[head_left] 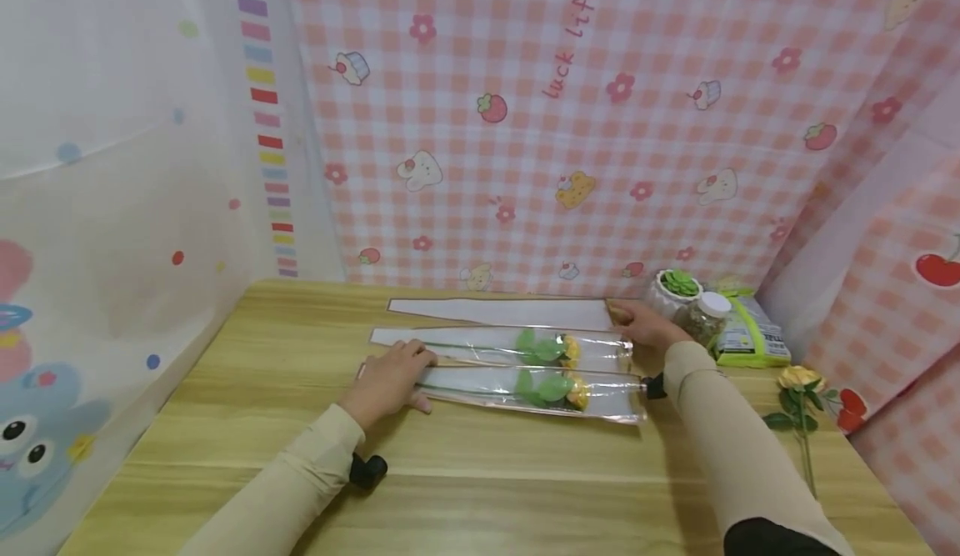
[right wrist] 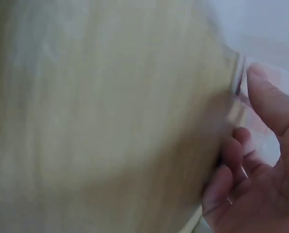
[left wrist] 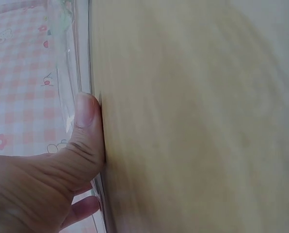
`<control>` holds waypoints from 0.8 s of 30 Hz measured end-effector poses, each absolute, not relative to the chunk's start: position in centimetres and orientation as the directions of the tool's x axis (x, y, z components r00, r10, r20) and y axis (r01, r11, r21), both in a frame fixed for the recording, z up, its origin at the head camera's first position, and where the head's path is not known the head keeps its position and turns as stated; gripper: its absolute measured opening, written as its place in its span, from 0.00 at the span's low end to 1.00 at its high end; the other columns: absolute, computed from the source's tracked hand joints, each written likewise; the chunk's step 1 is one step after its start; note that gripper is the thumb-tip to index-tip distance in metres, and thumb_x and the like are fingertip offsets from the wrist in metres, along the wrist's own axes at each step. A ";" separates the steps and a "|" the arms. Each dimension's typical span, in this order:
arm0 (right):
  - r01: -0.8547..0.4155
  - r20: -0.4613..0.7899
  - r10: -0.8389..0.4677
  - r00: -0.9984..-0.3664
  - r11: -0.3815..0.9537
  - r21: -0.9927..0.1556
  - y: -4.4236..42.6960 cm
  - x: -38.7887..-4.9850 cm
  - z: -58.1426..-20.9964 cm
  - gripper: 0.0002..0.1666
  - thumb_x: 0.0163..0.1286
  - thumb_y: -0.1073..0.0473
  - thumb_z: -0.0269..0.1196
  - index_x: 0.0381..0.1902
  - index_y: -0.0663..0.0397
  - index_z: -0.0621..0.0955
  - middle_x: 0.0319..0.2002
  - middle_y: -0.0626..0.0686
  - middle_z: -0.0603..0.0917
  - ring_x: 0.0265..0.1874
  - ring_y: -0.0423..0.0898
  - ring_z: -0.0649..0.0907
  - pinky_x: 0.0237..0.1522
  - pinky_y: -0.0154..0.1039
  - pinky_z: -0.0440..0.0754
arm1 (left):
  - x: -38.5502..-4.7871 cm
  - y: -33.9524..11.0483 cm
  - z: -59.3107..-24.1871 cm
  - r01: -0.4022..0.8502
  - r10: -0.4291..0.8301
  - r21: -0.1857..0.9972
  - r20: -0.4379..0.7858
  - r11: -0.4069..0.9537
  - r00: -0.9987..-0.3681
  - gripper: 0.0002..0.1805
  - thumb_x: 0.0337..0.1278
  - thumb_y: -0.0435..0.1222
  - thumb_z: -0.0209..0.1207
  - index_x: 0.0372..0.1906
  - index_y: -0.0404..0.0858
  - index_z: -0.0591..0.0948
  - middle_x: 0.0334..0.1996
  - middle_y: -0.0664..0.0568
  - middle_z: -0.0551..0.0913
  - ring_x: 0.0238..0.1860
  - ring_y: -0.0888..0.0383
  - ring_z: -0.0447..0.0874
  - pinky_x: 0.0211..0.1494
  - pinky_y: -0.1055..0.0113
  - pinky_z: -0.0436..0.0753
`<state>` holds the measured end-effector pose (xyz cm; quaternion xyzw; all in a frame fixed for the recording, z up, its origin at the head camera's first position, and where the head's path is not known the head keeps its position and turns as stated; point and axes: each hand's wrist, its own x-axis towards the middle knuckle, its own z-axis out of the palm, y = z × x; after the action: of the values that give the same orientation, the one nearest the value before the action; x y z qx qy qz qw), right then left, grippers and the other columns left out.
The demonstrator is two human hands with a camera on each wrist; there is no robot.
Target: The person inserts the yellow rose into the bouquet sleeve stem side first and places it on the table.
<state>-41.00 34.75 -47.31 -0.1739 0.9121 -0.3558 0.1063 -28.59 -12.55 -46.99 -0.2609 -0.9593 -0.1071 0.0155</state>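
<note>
Two clear sleeves, each with a yellow rose, lie one in front of the other: the front sleeve (head_left: 487, 383) and the middle sleeve (head_left: 480, 344). Behind them is an empty white sleeve (head_left: 525, 312). The left hand (head_left: 392, 379) rests with its fingers over the narrow left ends of the rose sleeves; in the left wrist view its thumb (left wrist: 85, 116) lies along their edge. At the back sleeve's wide right end, the right hand (head_left: 647, 324) has its fingers at the corner. The right wrist view shows that hand (right wrist: 261, 160) with fingers bent near an edge; whether it grips is unclear.
Behind the right hand stand a white pot with a green succulent (head_left: 678, 283), a lidded jar (head_left: 705, 316) and a green-and-white packet (head_left: 750, 331). A loose yellow rose (head_left: 802, 406) lies at the table's right. A checked cloth (head_left: 525, 164) hangs behind the wooden table (head_left: 525, 489).
</note>
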 end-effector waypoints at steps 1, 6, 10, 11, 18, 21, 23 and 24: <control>-0.245 -0.066 -0.385 -0.921 0.701 -0.670 34.6 -41.0 -47.4 0.36 0.72 0.70 0.61 0.73 0.76 0.61 0.70 0.77 0.63 0.65 0.74 0.70 0.69 0.63 0.67 | -28.6 -12.5 -47.0 0.506 0.499 0.196 0.089 0.840 -0.862 0.40 0.39 0.57 0.73 0.59 0.41 0.80 0.57 0.46 0.77 0.58 0.45 0.75 0.43 0.38 0.81; -0.191 -0.082 -0.311 -0.947 0.750 -0.634 34.0 -41.0 -47.6 0.30 0.71 0.73 0.59 0.69 0.75 0.68 0.69 0.76 0.65 0.66 0.76 0.67 0.67 0.63 0.69 | -28.4 -12.5 -47.0 0.521 0.511 0.200 0.103 0.830 -0.853 0.41 0.41 0.56 0.73 0.61 0.41 0.79 0.57 0.45 0.77 0.57 0.45 0.75 0.42 0.37 0.81; -0.141 -0.078 -0.249 -0.965 0.749 -0.647 33.7 -41.2 -48.0 0.24 0.72 0.69 0.60 0.64 0.75 0.74 0.62 0.74 0.75 0.60 0.70 0.77 0.58 0.52 0.81 | -28.2 -12.6 -47.0 0.523 0.510 0.185 0.115 0.832 -0.852 0.41 0.40 0.56 0.73 0.62 0.41 0.79 0.56 0.46 0.77 0.56 0.46 0.76 0.41 0.39 0.81; -0.132 -0.074 -0.235 -0.969 0.750 -0.649 33.7 -41.2 -48.1 0.23 0.72 0.68 0.61 0.62 0.75 0.76 0.60 0.73 0.77 0.57 0.67 0.80 0.54 0.49 0.82 | -28.2 -12.6 -47.0 0.522 0.510 0.186 0.115 0.832 -0.853 0.41 0.40 0.56 0.73 0.62 0.41 0.79 0.55 0.46 0.77 0.56 0.46 0.76 0.40 0.39 0.81; 0.011 -0.107 -0.113 -0.988 0.634 -0.773 34.1 -41.1 -48.1 0.19 0.73 0.64 0.63 0.56 0.74 0.80 0.41 0.59 0.87 0.33 0.39 0.80 0.36 0.31 0.79 | -28.3 -12.5 -47.1 0.510 0.502 0.193 0.092 0.838 -0.860 0.40 0.41 0.55 0.73 0.62 0.42 0.79 0.55 0.47 0.77 0.56 0.47 0.75 0.41 0.40 0.80; 0.051 -0.119 -0.094 -0.988 0.535 -0.844 34.2 -40.9 -47.7 0.18 0.75 0.65 0.61 0.55 0.76 0.76 0.35 0.48 0.81 0.29 0.36 0.77 0.34 0.30 0.78 | -28.4 -12.5 -47.3 0.502 0.494 0.189 0.088 0.844 -0.865 0.40 0.41 0.55 0.72 0.62 0.43 0.79 0.56 0.47 0.77 0.56 0.48 0.74 0.42 0.40 0.80; 0.058 -0.114 -0.086 -0.990 0.490 -0.870 34.1 -40.8 -47.4 0.16 0.76 0.65 0.59 0.53 0.75 0.74 0.34 0.46 0.79 0.30 0.36 0.76 0.34 0.30 0.77 | -28.5 -12.5 -47.4 0.495 0.489 0.186 0.080 0.849 -0.869 0.40 0.41 0.56 0.72 0.63 0.43 0.79 0.56 0.48 0.76 0.57 0.48 0.74 0.43 0.40 0.80; 0.066 -0.118 -0.083 -0.989 0.468 -0.881 34.1 -40.7 -47.2 0.15 0.77 0.64 0.58 0.52 0.73 0.73 0.34 0.46 0.78 0.29 0.36 0.76 0.33 0.30 0.77 | -28.5 -12.5 -47.4 0.494 0.488 0.186 0.079 0.849 -0.869 0.40 0.42 0.56 0.72 0.63 0.43 0.79 0.56 0.47 0.76 0.57 0.48 0.74 0.43 0.40 0.80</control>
<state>-40.74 34.05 -47.22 -0.0050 0.8538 -0.5155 0.0724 -28.53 -12.51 -47.43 -0.2553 -0.9615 -0.1007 0.0144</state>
